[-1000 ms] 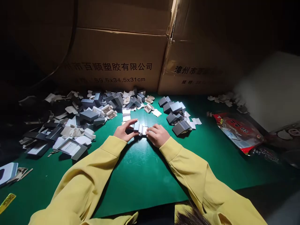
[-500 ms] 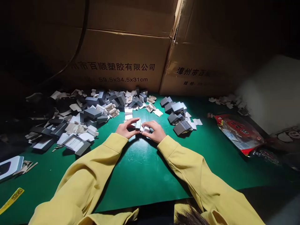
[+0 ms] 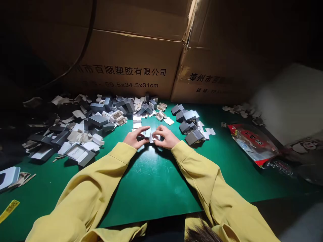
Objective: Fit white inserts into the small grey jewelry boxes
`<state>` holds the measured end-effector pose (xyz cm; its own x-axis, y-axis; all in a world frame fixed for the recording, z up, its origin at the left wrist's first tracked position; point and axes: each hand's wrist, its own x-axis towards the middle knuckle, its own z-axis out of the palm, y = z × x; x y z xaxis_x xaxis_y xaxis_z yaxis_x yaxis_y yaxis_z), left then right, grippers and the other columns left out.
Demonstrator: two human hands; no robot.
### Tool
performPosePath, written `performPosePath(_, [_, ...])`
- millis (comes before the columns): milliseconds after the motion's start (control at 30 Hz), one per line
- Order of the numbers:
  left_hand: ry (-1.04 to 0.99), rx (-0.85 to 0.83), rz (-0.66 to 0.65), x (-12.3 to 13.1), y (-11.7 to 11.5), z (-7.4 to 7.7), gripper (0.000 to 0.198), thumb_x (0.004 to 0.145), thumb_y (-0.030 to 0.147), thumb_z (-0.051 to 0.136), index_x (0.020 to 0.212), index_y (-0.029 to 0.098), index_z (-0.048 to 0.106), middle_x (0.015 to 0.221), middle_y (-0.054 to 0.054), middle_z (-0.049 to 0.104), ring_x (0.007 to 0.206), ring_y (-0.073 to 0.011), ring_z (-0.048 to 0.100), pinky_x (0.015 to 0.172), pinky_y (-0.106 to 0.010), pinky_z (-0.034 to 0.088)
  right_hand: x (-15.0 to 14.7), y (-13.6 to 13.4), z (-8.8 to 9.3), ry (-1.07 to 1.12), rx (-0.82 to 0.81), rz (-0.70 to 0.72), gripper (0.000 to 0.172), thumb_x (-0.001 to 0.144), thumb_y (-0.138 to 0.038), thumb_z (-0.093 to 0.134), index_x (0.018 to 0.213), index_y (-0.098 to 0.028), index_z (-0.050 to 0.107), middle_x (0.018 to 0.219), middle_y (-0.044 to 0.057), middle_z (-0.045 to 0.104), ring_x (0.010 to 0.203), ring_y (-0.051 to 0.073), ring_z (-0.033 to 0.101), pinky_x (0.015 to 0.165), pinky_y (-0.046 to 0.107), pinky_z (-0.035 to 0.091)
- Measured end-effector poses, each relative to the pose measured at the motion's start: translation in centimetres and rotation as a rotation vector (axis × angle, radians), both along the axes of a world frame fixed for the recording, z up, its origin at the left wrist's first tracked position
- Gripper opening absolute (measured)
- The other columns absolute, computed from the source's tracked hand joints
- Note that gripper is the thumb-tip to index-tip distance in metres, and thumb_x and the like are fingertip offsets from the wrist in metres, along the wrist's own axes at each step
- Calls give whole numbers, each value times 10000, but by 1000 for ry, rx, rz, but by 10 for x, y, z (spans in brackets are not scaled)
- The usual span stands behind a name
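Note:
Over the middle of the green table (image 3: 151, 188), my left hand (image 3: 135, 138) grips a small grey-blue box (image 3: 148, 133) between thumb and fingers. Close against its right side, my right hand (image 3: 166, 137) pinches a white folded card piece (image 3: 155, 137) at the box's edge. Whether that piece is partly inside the box I cannot tell. Just beyond my hands lies a flat white card piece (image 3: 137, 121). To the right is a small pile of closed grey boxes (image 3: 189, 116).
A large heap of grey boxes and white inserts (image 3: 98, 120) spreads at the left. Cardboard cartons (image 3: 121, 53) stand along the back. A red and clear plastic bag (image 3: 254, 141) lies at the right, a yellow strip (image 3: 9, 210) and a white device (image 3: 9, 177) at the left.
My right hand has shifted slightly to the right, its fingers now more bent over the white card piece. My left hand keeps its hold on the box. The camera view has shifted slightly.

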<state>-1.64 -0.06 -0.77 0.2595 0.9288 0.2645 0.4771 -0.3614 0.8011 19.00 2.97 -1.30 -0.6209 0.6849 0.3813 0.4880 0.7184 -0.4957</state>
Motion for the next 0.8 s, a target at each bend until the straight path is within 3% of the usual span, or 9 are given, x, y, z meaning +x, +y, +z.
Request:
performPosePath(267, [-23,-4,6,1,-1,-1,567,714,400,677,1243,225,575,1253,-88,617,919,-229,679,879,-373,543,1,-1,-6,-114,106,23,200,776,-303,670,953,-227,724,923,57,584,869,188,514,819,346,479])
performPosePath(367, [-38,-11,16,1,-2,-1,563,714,392,686,1238,213,584,1247,-101,618,897,-233,687,881,-381,541,4,-12,-9,-203,179,-47,282,858,-346,591,1105,-243,680,1090,79,639,984,226,542,834,375,482])
performPosePath(533, [-40,-24,22,1,-4,0,566,716,395,679,1242,211,577,1258,-100,612,863,-216,691,882,-400,540,-1,-36,-10,-390,228,-170,440,930,-337,477,1337,-171,505,1410,101,483,1264,268,453,956,418,453])
performPosePath(800, [-98,-45,23,5,-6,0,575,731,393,681,1251,176,568,1267,-120,601,856,-211,693,865,-377,550,-16,-49,-6,-498,160,-224,488,963,-345,392,1393,-114,414,1454,114,408,1371,272,344,1063,490,372])
